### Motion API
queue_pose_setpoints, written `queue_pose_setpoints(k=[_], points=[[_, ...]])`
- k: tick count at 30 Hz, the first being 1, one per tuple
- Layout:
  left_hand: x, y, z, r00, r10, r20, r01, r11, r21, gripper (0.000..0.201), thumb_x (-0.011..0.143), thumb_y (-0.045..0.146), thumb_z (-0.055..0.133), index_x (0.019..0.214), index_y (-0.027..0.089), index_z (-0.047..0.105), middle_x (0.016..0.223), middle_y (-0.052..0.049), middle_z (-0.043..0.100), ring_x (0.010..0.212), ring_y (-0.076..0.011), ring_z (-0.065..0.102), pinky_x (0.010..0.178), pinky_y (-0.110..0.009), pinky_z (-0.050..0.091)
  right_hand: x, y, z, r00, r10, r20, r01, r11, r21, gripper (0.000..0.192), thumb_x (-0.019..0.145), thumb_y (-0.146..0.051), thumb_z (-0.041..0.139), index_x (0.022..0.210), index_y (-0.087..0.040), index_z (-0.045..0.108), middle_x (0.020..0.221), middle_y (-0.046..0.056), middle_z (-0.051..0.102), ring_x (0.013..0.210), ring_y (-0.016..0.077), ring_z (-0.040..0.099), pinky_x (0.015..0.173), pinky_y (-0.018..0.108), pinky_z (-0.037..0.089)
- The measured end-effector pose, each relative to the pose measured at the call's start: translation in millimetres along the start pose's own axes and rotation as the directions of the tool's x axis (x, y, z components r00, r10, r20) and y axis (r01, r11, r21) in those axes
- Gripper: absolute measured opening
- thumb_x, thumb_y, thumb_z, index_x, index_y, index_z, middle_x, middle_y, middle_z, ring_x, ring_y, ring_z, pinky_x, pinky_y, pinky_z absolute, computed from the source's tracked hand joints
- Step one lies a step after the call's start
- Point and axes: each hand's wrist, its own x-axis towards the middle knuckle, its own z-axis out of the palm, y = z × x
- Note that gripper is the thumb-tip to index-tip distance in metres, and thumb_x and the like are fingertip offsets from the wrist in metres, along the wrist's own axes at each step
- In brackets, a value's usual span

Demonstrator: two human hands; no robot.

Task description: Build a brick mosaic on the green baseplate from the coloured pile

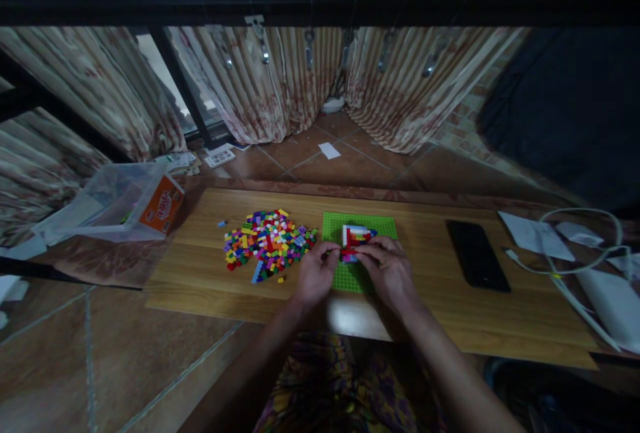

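Head view: left hand (316, 273) and right hand (387, 269) both on green baseplate (359, 225), fingertips pinched on brick build (355, 239) at plate centre. Loose brick pile (267, 243) just left of plate. Phone (476, 254) right, well apart.

Your pale matt wood-grain worktop (210, 273) carries studded green plastic baseplate (357, 226), heaped glossy multicoloured plastic bricks (267, 243), glossy black slab phone (477, 254).
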Motion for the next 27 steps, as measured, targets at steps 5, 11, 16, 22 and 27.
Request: queue_pose_setpoints(k=[5,11,16,22,27], points=[[5,5,-1.7,1.000,0.003,0.027,-0.005,0.998,0.066,0.020,0.088,0.028,0.053,0.086,0.018,0.070,0.081,-0.003,0.070,0.075,-0.0146,0.062,0.069,-0.024,0.047,1,5,3,1.000,0.010,-0.028,-0.011,1.000,-0.022,0.020,0.089,-0.037,0.061,0.090,-0.028,0.078,0.099,0.007,0.063,0.094,0.0230,0.054,0.082,0.038,0.046],[8,12,-2.5,0.999,-0.008,0.046,0.002,0.992,0.123,0.022,0.088,0.029,0.052,0.082,0.018,0.070,0.077,-0.001,0.069,0.073,-0.0137,0.061,0.067,-0.023,0.045,1,6,6,0.999,0.015,-0.035,-0.017,0.999,-0.048,0.019,0.088,-0.040,0.062,0.090,-0.030,0.078,0.102,0.006,0.063,0.097,0.0239,0.052,0.085,0.039,0.043],[10,14,-1.3,0.999,-0.023,0.037,0.018,0.992,0.124,0.024,0.087,0.030,0.053,0.076,0.017,0.071,0.070,0.000,0.067,0.066,-0.0127,0.058,0.062,-0.023,0.043,3,6,3,1.000,0.009,-0.024,-0.011,0.997,-0.079,0.020,0.089,-0.039,0.062,0.090,-0.029,0.079,0.103,0.007,0.064,0.096,0.0244,0.052,0.085,0.039,0.042],[11,18,-1.9,0.999,-0.028,0.045,0.022,0.992,0.122,0.025,0.085,0.029,0.055,0.070,0.017,0.071,0.063,0.001,0.064,0.062,-0.0123,0.056,0.058,-0.022,0.041,5,6,-1,1.000,-0.002,0.004,0.002,0.995,-0.098,0.020,0.089,-0.039,0.061,0.089,-0.030,0.079,0.102,0.007,0.065,0.095,0.0245,0.053,0.084,0.041,0.041],[12,21,-1.5,0.998,-0.060,0.032,0.055,0.989,0.135,0.024,0.083,0.028,0.056,0.068,0.016,0.072,0.061,0.001,0.063,0.059,-0.0116,0.055,0.057,-0.022,0.040,5,7,0,1.000,0.006,0.017,-0.004,0.994,-0.110,0.020,0.089,-0.038,0.060,0.088,-0.029,0.079,0.101,0.007,0.065,0.096,0.0245,0.053,0.084,0.040,0.041]])
